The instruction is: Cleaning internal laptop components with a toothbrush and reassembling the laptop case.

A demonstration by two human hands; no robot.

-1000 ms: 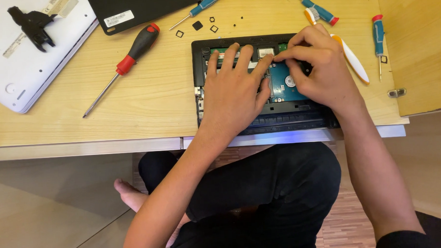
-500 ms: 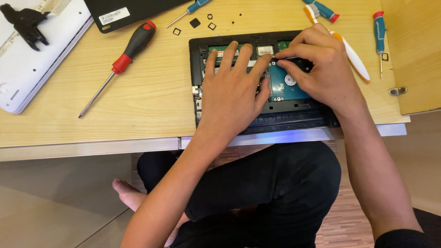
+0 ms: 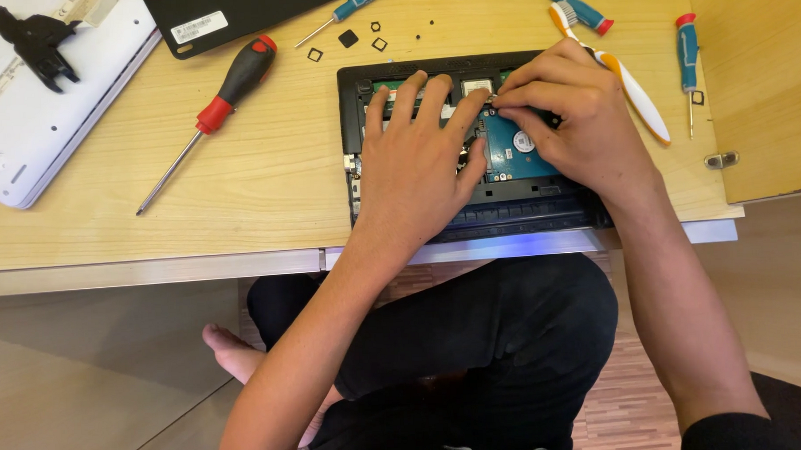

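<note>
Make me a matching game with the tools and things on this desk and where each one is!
Things:
1. red and black screwdriver
2. toothbrush
3. white laptop
4. left hand

Places:
A. far left edge of the desk
B. flat on the open black laptop
C. just right of the right hand
D. between the two laptops

Pairs: 1-D, 2-C, 3-A, 4-B

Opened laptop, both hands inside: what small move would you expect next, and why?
Probably the right hand lifts the small part it pinches beside the blue drive, while the left hand presses flat, steadying the laptop.
</note>
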